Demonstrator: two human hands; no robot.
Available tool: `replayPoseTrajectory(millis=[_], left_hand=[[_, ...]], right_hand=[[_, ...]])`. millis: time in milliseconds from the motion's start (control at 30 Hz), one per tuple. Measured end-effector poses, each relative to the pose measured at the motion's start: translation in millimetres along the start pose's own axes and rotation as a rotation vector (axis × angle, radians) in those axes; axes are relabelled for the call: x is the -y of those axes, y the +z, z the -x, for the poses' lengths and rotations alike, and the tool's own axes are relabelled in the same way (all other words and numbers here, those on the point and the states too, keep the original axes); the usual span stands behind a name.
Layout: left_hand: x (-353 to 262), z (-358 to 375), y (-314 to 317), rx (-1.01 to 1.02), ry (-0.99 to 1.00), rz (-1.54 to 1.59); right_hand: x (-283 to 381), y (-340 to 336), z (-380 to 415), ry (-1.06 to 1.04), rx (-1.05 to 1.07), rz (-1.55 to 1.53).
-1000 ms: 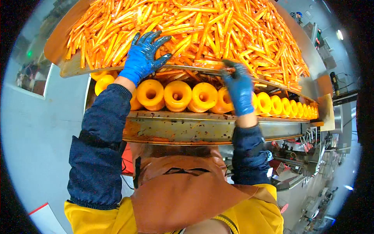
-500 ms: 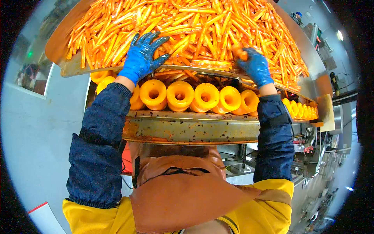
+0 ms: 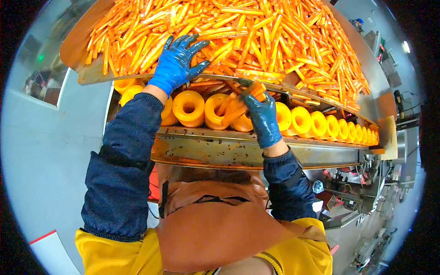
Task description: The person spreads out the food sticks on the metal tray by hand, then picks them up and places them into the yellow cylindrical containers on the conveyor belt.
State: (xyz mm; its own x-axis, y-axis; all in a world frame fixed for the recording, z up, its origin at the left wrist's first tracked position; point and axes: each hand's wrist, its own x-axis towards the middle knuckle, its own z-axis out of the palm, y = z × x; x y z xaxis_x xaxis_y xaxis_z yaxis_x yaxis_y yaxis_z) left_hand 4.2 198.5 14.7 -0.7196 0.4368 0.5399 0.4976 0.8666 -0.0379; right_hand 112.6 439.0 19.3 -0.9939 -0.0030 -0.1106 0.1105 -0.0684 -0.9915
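Note:
A big heap of glossy orange food sticks (image 3: pixel 293 41) lies on the metal tray (image 3: pixel 103 74) in front of me. My left hand (image 3: pixel 178 64), in a blue glove wet with sauce, rests at the heap's near edge with its fingers spread. Closed round a small bunch of orange sticks (image 3: pixel 235 112) is my gloved right hand (image 3: pixel 262 112). The bunch points down and left over the row of yellow funnel-shaped cups (image 3: pixel 188 108), its lower ends overlapping the cup openings. My right fingers partly hide the bunch.
The cups run in a line below the tray's lip and curve away to the right. Nearer to me is a stained metal ledge (image 3: pixel 220 151). My brown apron (image 3: pixel 220 233) hangs close below it. A person (image 3: pixel 357 23) stands far off at the upper right.
My right hand has come left and down from the heap to the cups, bringing several sticks. My left hand stays spread at the heap's edge. The view has shifted slightly.

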Motion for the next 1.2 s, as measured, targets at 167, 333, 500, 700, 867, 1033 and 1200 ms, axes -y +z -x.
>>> replayPoseTrajectory(millis=[167, 333, 500, 700, 867, 1033, 1200], left_hand=[[1.1, 1.2, 1.1, -0.010, 0.008, 0.010], [2.3, 1.5, 0.0, 0.008, 0.000, 0.018], [-0.7, -1.2, 0.4, -0.021, 0.003, 0.031], [-0.7, 0.4, 0.6, -0.010, 0.001, -0.014], [-0.6, 1.2, -1.1, -0.016, 0.013, -0.007], [-1.4, 0.5, -2.8, 0.011, -0.004, 0.030], [-2.8, 0.4, -4.6, 0.013, -0.001, 0.033]], right_hand=[[-6.1, 55.6, -3.6, -0.198, 0.056, -0.133], [-32.7, 62.8, -12.3, -0.320, 0.116, 0.173], [-14.2, 10.8, -10.1, -0.082, 0.065, 0.012], [-25.5, 46.8, -18.0, -0.147, 0.048, 0.030], [-40.9, 77.8, -16.3, -0.349, 0.168, 0.283], [-21.4, -2.3, -19.8, -0.521, 0.144, 0.516], [31.1, -174.6, -43.0, -0.685, -0.423, 1.246]])
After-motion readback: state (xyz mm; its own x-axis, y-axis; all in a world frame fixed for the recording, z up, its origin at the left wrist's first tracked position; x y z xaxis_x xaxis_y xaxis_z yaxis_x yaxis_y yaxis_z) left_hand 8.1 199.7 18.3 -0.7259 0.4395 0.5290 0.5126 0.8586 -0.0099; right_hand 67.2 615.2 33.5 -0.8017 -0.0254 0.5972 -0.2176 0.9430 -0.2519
